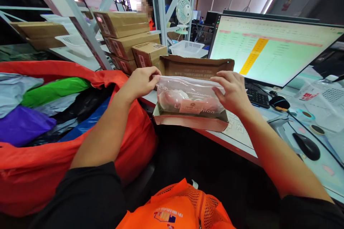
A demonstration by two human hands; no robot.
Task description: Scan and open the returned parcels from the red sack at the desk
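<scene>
A clear plastic bag with pink and white contents stands partly inside an open cardboard box whose lid flap is raised. My left hand is closed on the bag's upper left corner. The bag's upper right edge is pinched by my right hand. The box rests at the near edge of the desk.
A large orange sack full of coloured parcels fills the left. Stacked cardboard boxes sit behind on the metal shelving. A monitor, keyboard, mouse and tape rolls lie to the right. Another person stands far behind the shelves.
</scene>
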